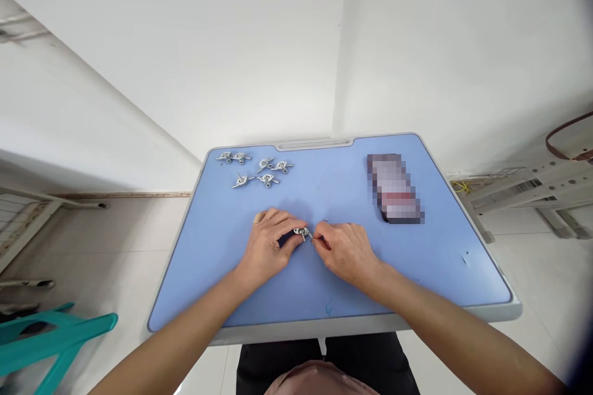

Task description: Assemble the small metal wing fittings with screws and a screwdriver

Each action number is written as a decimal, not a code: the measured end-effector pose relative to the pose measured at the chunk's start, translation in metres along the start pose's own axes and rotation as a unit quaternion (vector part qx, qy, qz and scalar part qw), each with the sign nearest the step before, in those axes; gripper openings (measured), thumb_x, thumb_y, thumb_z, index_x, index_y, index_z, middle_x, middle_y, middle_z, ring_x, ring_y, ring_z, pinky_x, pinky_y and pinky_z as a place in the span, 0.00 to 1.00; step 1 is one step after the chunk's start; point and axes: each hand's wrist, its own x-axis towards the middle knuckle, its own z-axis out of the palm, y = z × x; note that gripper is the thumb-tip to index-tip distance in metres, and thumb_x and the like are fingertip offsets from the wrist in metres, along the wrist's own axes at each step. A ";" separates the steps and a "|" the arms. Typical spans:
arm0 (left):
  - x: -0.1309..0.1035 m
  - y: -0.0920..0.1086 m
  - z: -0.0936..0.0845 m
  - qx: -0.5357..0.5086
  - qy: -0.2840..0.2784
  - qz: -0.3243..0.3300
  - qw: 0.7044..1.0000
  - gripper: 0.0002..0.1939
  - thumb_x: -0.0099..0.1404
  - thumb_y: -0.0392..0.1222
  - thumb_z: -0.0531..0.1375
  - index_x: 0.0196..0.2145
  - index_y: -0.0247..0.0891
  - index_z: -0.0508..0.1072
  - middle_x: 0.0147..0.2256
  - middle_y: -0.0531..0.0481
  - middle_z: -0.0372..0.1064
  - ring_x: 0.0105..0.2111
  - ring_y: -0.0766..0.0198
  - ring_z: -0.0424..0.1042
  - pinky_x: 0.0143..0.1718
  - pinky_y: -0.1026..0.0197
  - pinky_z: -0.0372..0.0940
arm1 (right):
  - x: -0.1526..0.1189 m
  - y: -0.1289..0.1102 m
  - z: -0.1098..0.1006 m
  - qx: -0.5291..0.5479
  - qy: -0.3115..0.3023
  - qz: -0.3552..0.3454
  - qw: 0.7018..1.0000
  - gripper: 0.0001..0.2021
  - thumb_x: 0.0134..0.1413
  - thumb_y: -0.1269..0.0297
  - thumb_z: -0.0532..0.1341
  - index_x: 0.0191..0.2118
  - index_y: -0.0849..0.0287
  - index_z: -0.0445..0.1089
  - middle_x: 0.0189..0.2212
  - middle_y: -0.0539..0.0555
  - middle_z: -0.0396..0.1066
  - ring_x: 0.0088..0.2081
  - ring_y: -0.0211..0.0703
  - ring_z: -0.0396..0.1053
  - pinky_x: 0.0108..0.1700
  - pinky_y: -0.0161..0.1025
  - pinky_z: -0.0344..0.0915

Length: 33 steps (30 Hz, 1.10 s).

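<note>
Over the middle of a blue tabletop [204,284], my left hand [266,247] pinches a small silver metal fitting [302,232] between thumb and fingers. My right hand [345,250] is closed at the fitting's right side, its thumb and forefinger on a thin metal piece [311,235] that touches the fitting. Its other fingers are curled under and partly hidden. Similar silver fittings lie at the back left: two side by side [233,157] near the corner, and several [267,180] in a loose group closer to me.
A phone-like object [397,190], blurred by pixels, lies on the table's right side. A groove [315,144] runs along the back edge, near the white wall [259,43]. A teal stool [69,336] stands at lower left, metal frames [514,188] at right.
</note>
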 end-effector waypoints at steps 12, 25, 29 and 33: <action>0.005 -0.008 0.001 -0.066 -0.002 -0.026 0.997 0.04 0.59 0.39 0.67 0.34 0.44 0.78 0.31 0.54 0.73 0.37 0.61 0.66 0.44 0.53 0.55 | -0.002 0.006 0.003 0.017 0.075 -0.031 0.997 0.07 0.57 0.68 0.57 0.28 0.55 0.69 0.17 0.43 0.63 0.20 0.32 0.57 0.26 0.35 0.41; 0.007 -0.005 -0.003 -0.099 0.003 -0.015 0.995 0.07 0.59 0.35 0.67 0.36 0.42 0.77 0.31 0.53 0.73 0.36 0.61 0.65 0.44 0.53 0.56 | -0.004 0.015 -0.019 0.231 0.005 -0.012 0.973 0.11 0.60 0.68 0.48 0.40 0.57 0.67 0.21 0.44 0.62 0.21 0.34 0.56 0.26 0.32 0.54; 0.005 -0.006 -0.001 -0.103 0.002 -0.024 0.994 0.10 0.59 0.33 0.66 0.38 0.43 0.78 0.33 0.53 0.73 0.38 0.61 0.66 0.46 0.52 0.56 | -0.006 0.017 -0.023 0.278 0.014 0.007 0.960 0.12 0.64 0.64 0.46 0.41 0.57 0.66 0.22 0.46 0.62 0.22 0.35 0.57 0.25 0.33 0.56; 0.004 -0.006 -0.001 -0.104 -0.009 -0.033 0.994 0.06 0.61 0.36 0.65 0.37 0.44 0.77 0.33 0.52 0.73 0.39 0.60 0.66 0.46 0.51 0.57 | -0.006 0.007 -0.005 0.127 0.032 -0.022 0.991 0.06 0.58 0.62 0.58 0.39 0.56 0.69 0.21 0.45 0.65 0.22 0.36 0.61 0.27 0.34 0.52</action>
